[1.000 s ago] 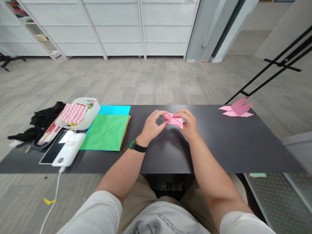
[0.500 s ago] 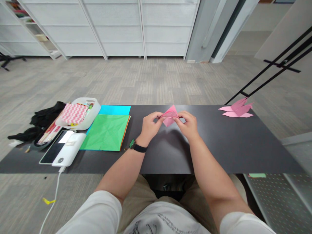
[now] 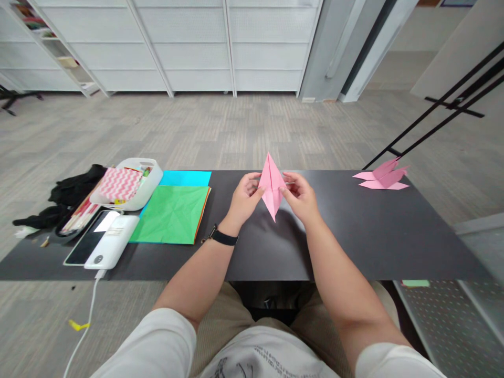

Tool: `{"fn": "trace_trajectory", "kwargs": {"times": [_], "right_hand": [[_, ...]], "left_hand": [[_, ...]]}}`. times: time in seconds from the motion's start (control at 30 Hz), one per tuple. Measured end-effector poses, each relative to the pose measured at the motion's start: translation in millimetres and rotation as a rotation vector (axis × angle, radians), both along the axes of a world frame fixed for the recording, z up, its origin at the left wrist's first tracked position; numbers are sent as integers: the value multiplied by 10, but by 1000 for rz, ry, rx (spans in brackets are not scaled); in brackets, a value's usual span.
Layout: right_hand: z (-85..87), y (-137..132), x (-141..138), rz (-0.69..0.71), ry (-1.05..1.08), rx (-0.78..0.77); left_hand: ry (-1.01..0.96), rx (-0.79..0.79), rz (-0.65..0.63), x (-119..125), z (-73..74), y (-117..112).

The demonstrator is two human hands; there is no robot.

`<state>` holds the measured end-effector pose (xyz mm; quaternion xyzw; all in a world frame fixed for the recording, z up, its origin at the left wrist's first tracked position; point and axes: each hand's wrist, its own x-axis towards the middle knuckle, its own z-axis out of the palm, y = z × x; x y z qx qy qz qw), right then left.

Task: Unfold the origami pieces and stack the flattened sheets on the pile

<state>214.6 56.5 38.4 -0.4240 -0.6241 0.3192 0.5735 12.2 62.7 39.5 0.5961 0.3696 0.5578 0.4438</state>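
A folded pink paper (image 3: 271, 186), shaped like a long kite with a point up and a point down, stands upright above the black table (image 3: 354, 236). My left hand (image 3: 243, 202) pinches its left side and my right hand (image 3: 302, 198) pinches its right side. Both hands hover near the table's middle, close to its far edge. A black watch band sits on my left wrist.
A finished pink paper figure (image 3: 382, 176) lies at the table's far right. Green (image 3: 173, 212) and blue sheets are stacked left of my hands. Further left are a white tray (image 3: 132, 181) of patterned papers, a white power bank (image 3: 112, 241), a phone and black cloth.
The pink paper lay flat and low between my hands, then was lifted and turned. It now stands upright, stretched into a tall kite shape.
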Motion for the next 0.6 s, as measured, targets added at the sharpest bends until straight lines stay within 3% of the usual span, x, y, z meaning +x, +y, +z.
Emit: {"fn": "trace_trajectory", "kwargs": {"times": [0.27, 0.6], "right_hand": [[25, 28, 4, 77, 84, -50], [62, 39, 43, 77, 55, -38]], "left_hand": [[0, 52, -23, 1, 17, -22], [23, -11, -58, -26, 19, -55]]}}
